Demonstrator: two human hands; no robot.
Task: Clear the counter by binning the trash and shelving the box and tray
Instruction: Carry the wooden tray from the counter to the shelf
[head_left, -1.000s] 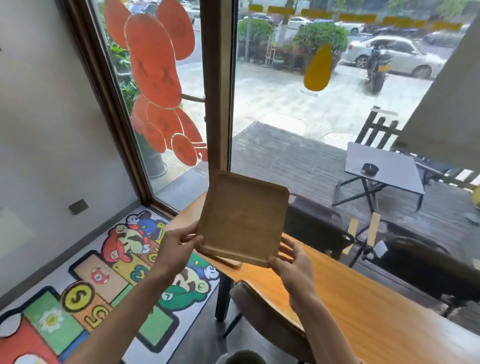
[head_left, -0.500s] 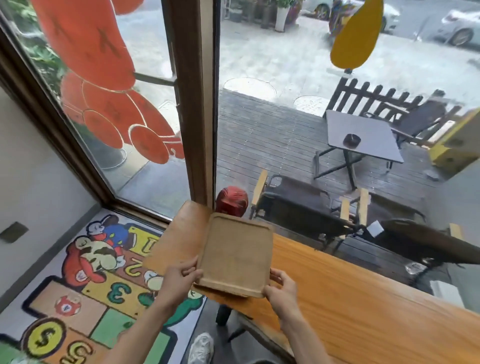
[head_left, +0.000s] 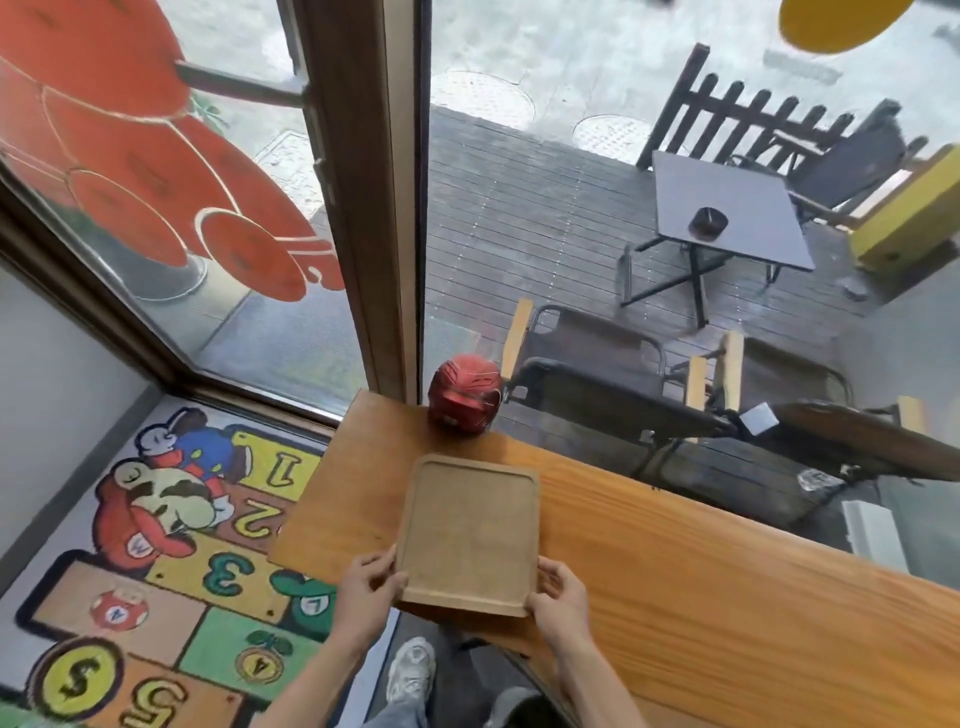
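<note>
Both hands' grips, left (head_left: 370, 586) and right (head_left: 558, 600), clamp the tray (head_left: 470, 535) over the wooden counter (head_left: 701, 582) by the window (head_left: 545, 218).

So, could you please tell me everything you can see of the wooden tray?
The wooden tray is a pale brown rectangle with rounded corners and a low raised rim; nothing lies in it. It sits flat over the counter at its near edge, short of the red helmet. The left hand and right hand grip its near corners.
</note>
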